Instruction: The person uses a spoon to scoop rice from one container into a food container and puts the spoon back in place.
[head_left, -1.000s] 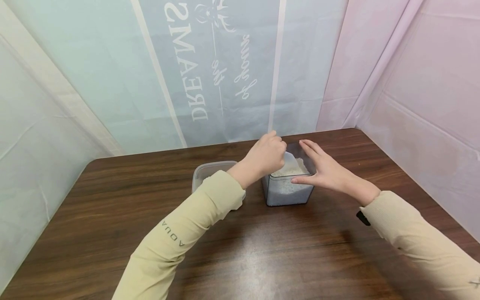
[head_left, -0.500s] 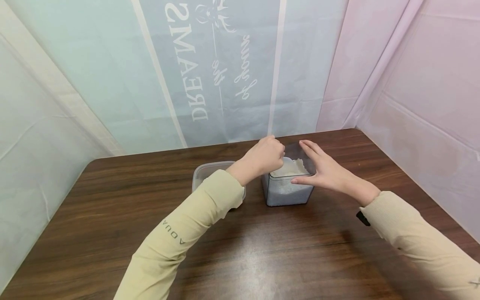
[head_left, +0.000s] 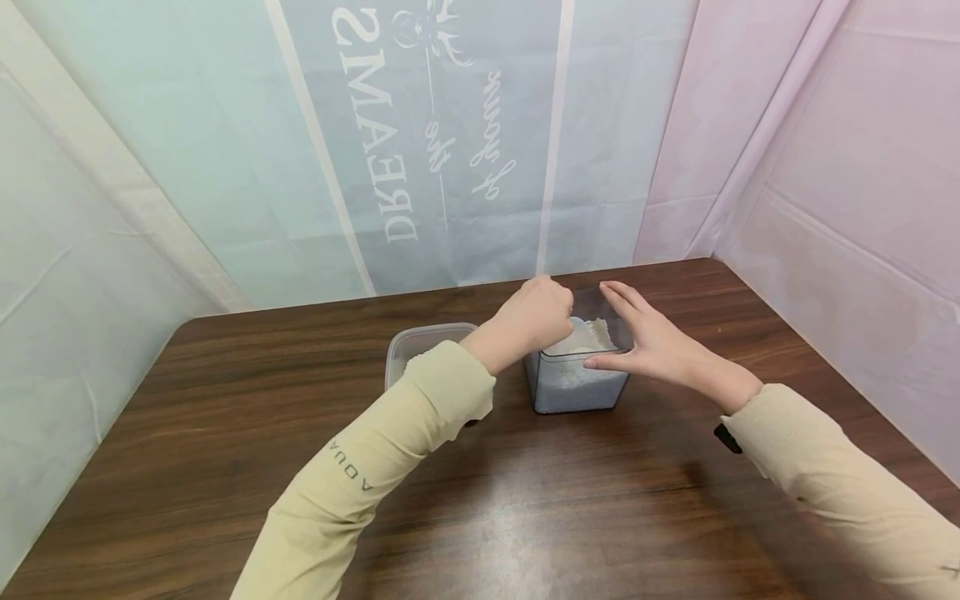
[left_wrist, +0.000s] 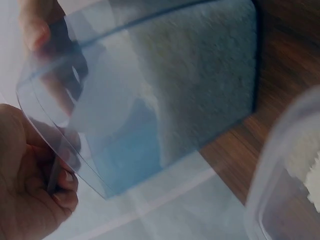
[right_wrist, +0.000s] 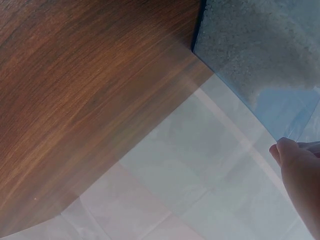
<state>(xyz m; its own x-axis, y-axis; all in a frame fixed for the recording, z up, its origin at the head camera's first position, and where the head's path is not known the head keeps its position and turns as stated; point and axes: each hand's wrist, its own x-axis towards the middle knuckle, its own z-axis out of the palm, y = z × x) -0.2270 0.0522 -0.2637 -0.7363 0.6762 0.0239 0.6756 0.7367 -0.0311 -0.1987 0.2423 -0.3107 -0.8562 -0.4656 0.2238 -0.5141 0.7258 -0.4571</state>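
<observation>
Clear glossy plastic container (head_left: 576,385) of grainy white powder (head_left: 581,337), glossy dark wood-grain table (head_left: 525,500), matt creased paper backdrop (head_left: 420,142)

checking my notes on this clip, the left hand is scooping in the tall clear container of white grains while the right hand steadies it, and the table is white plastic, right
Not quite: the table is dark brown wood grain, not white plastic, as the head view shows. The rest holds: the left hand is curled over the tall clear container of white grains, gripping a translucent scoop, while the right hand rests against the container's side.
</observation>
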